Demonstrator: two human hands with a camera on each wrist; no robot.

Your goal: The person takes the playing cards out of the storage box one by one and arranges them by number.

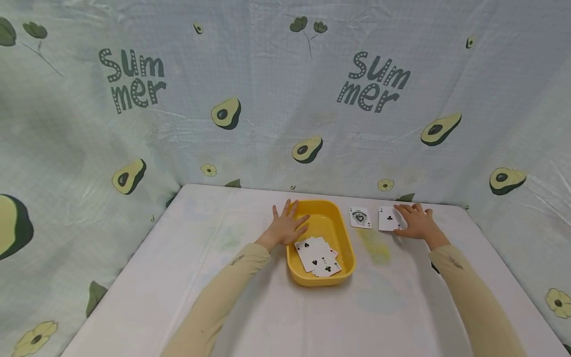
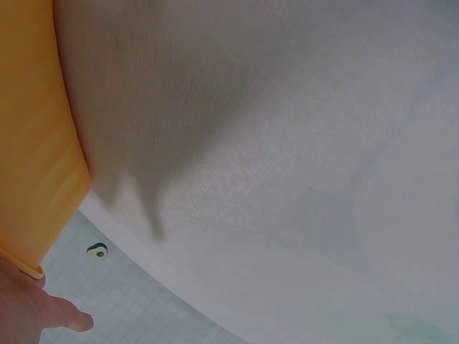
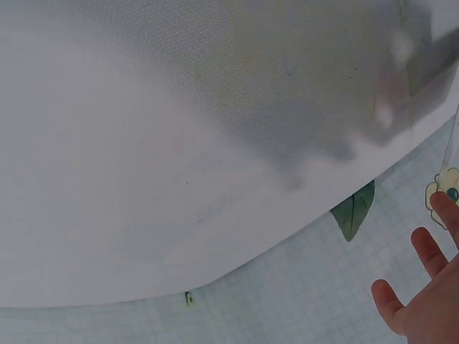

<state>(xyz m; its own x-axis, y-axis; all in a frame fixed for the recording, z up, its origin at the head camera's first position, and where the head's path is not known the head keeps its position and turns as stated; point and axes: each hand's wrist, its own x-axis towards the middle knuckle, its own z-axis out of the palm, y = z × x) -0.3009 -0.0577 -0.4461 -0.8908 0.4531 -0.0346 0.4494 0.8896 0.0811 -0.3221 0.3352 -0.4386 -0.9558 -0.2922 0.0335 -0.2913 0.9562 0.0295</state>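
Note:
My left hand (image 1: 283,229) rests at the left rim of a yellow plastic tub (image 1: 342,243), its fingers spread over the inside. In the left wrist view, the thumb side of the hand shows beside the tub's outer wall (image 2: 36,136). Several playing cards (image 1: 308,255) lie loosely overlapped in the tub's near half, face up, black suits mostly. With thumb and index finger, my right hand (image 1: 419,224) holds a playing card (image 1: 387,223) with a black club by its right side. Only the thin edge of that card (image 3: 450,143) appears in the right wrist view, at a fingertip.
Another playing card (image 1: 360,218) with an ornate black emblem lies face up between the tub and the right hand. A white cloth covers the table (image 1: 178,277). Behind its far edge hangs a curtain (image 1: 267,144) printed with avocados and lettering.

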